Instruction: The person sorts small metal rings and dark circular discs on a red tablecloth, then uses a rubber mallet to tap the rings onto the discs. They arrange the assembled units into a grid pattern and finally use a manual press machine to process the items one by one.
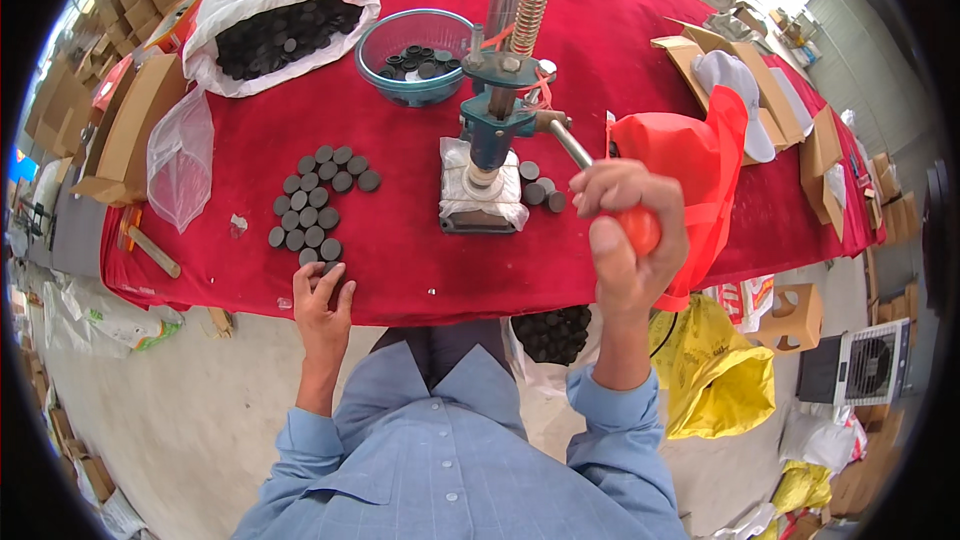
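A white woven sack (285, 0) with red print lies open at the far left of the red worktop (400, 250), filled with dark discs. A clear plastic bag (180, 160) and brown cardboard boxes (130, 130) sit at the left edge; further flat cardboard boxes (820, 150) lie at the right edge. On the floor to the right sit a yellow plastic bag (715, 370) and a small brown carton (795, 318) with a round cut-out.

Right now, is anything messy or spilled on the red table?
Nothing looks spilled. The dark round discs lie flat in a loose cluster by the left hand, and a few more sit beside the press. The right hand grips the orange lever knob. The bowl stands upright.
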Motion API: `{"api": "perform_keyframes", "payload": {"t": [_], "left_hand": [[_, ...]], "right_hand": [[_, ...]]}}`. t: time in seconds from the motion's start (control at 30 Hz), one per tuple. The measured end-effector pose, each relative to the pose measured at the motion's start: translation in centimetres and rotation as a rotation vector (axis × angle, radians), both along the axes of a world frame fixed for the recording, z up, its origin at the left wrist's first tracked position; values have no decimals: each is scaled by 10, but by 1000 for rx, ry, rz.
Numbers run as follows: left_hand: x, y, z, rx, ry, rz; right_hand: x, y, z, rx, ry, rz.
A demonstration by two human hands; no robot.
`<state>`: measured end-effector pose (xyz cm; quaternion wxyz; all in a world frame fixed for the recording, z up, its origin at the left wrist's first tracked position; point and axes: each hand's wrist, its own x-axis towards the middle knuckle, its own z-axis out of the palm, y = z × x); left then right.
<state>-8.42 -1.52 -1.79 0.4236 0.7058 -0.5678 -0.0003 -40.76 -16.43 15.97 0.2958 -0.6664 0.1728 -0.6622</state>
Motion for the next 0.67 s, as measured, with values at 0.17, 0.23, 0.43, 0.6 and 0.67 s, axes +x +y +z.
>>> {"api": "perform_keyframes", "payload": {"t": [0.17,0.23,0.43,0.6,0.67], "left_hand": [[-12,-19,12,39,80,-33],[-26,-40,19,21,146,-63],[-90,-138,34,-45,300,-302],[-114,-182,24,-72,175,-360],[-120,-184,20,-95,210,-338]], "right_hand": [[3,-32,51,196,68,-87],[8,-41,65,259,47,-60],[14,-52,76,289,-10,-12],[15,-47,76,301,41,-42],[12,-43,76,298,80,-75]]}}
